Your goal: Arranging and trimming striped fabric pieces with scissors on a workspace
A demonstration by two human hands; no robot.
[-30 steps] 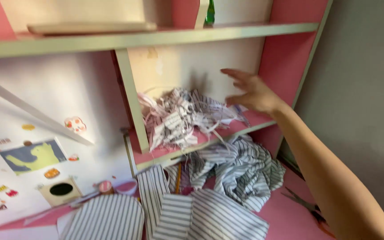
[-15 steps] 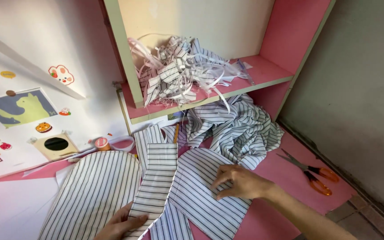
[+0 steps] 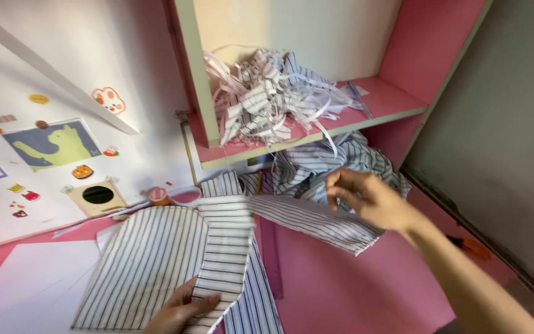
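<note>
Pink desk (image 3: 341,278), shelf of scraps (image 3: 267,99), both hands' fingers seemingly pinching striped fabric (image 3: 230,247)

Both hands are bare, with no gloves, rings or bracelets showing. The right hand (image 3: 372,199) runs into a long forearm that is uncovered all the way to the picture's lower edge, with no sleeve or watch on it. Of the left hand (image 3: 180,310) only the fingers and part of the back show, with short, unpainted nails.

Colourful stickers (image 3: 107,99) and a blue-yellow cat picture (image 3: 52,145) on the white wall (image 3: 125,49)
</note>
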